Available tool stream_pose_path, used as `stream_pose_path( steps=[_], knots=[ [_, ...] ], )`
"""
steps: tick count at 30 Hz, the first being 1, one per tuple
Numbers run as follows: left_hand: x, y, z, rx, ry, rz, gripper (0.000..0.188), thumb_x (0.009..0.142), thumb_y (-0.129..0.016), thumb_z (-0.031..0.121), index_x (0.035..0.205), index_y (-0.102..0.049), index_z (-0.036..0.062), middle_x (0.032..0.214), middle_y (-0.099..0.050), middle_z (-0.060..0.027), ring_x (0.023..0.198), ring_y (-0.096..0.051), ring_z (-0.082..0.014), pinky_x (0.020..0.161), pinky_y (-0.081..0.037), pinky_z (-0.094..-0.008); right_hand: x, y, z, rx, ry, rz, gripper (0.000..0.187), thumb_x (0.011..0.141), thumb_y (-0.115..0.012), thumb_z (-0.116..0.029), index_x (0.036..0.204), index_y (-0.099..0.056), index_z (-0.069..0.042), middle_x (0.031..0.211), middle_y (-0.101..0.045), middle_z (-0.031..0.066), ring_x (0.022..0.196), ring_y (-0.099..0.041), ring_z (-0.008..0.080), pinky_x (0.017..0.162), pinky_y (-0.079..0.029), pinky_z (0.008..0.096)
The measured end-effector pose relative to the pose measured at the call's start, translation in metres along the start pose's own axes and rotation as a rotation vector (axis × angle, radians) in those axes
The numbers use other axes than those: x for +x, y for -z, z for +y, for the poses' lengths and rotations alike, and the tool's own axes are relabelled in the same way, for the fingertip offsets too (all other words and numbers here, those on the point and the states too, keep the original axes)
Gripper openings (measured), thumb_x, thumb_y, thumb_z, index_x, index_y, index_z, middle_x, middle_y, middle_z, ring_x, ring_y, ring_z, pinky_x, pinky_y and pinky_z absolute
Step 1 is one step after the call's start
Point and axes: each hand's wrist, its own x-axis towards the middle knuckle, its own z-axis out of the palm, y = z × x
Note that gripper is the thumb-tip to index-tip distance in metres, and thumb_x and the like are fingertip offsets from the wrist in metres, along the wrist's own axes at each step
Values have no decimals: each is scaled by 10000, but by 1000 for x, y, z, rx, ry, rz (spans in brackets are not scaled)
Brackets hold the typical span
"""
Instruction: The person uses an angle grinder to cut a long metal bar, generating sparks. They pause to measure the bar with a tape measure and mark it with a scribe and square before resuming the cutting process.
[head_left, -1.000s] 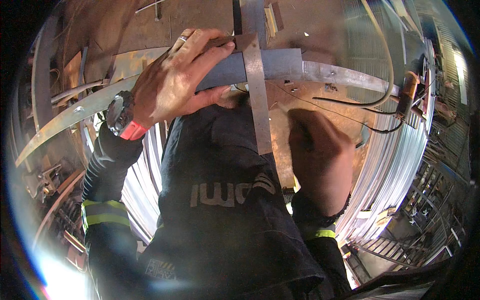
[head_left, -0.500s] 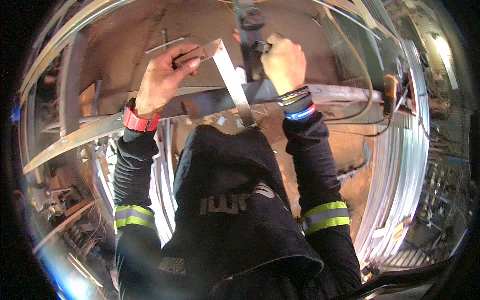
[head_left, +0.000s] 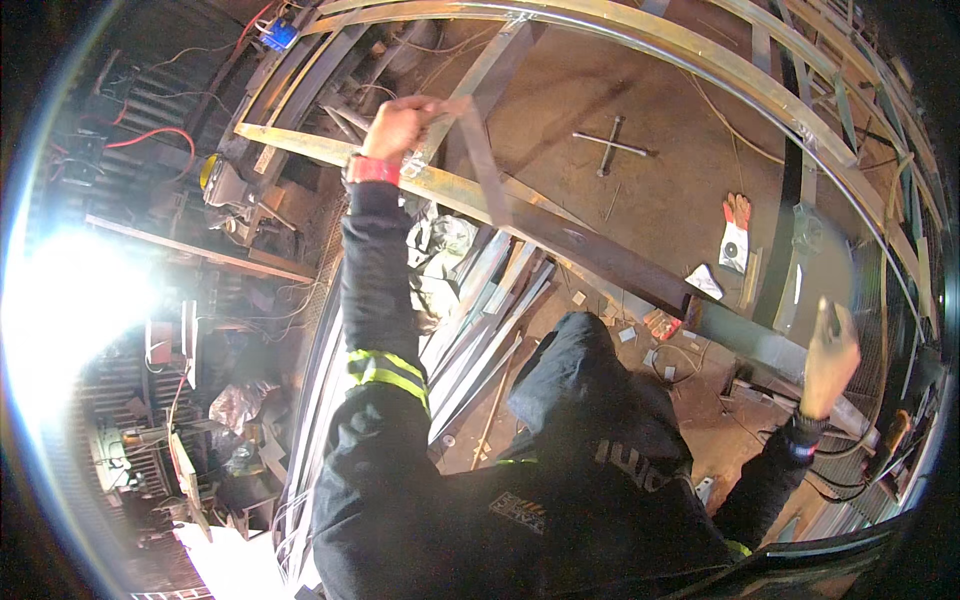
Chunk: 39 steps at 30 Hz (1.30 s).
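The person's left hand [head_left: 398,130], reaching out to the far left with a red band [head_left: 374,169] at its wrist, is closed in a pinch on one arm of a thin, flat, grey metal L-shaped square [head_left: 484,168]. The square's longer blade slants down toward the near side and right, blurred, its end over or against a long, dark and rusty steel beam [head_left: 590,248] that crosses the scene from far left to near right; whether they touch cannot be told. The right hand [head_left: 832,362] is well apart on the right, beside the beam's right stretch, its fingers partly bent and blurred; whether they grip anything cannot be told. Beyond the beam, on the brown floor, lie a cross-shaped bare metal wrench [head_left: 608,146] and, farther right, a red-brown and white work glove [head_left: 735,235], with a crumpled white scrap [head_left: 704,281] near it. A long curved metal rail [head_left: 590,14] arches along the far side. Nearer, left of the person's dark hood [head_left: 580,375], lies a bundle of long pale metal bars [head_left: 490,330].
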Motion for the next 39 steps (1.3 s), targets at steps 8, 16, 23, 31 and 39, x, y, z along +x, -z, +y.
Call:
stream_pose_path(
  steps=[8,16,23,31,39],
  knots=[
    [80,77,-103,32,193,-358,439,1008,-547,300,1348,-582,25,1310,-624,-89,1179,-578,-208,1036,-432,-323,-88,86,80,-56,3,281,186,949,-680,-159,1002,-718,16,831,-717,60,713,-631,125,678,-526,268],
    [41,42,-30,684,-245,97,730,963,-563,555,1414,-504,-15,1435,-518,-217,1301,-507,-314,1088,-375,-378,-169,159,132,181,-623,760,247,971,-666,-238,963,-704,6,752,-662,41,638,-605,91,559,-450,232],
    [-161,-158,158,551,-821,-501,491,985,-589,278,1381,-526,-4,1409,-531,-201,1282,-521,-367,1103,-360,-442,-184,182,215,266,-772,718,311,938,-706,-249,1082,-665,24,869,-674,61,722,-624,118,597,-491,249],
    [-255,-242,227,396,-833,-1033,595,848,-740,221,1304,-529,-98,1223,-599,-269,1140,-589,-419,990,-447,-454,-74,205,364,-409,-270,518,518,819,-806,-378,1057,-615,40,1033,-634,219,865,-641,300,750,-525,405],
    [-354,-365,263,88,-841,-1273,604,867,-758,284,1343,-539,-16,1248,-612,-204,1147,-601,-356,983,-477,-417,-12,187,511,544,-689,-251,226,877,-727,-254,918,-624,-57,664,-581,20,504,-556,133,443,-443,284]
  ],
)
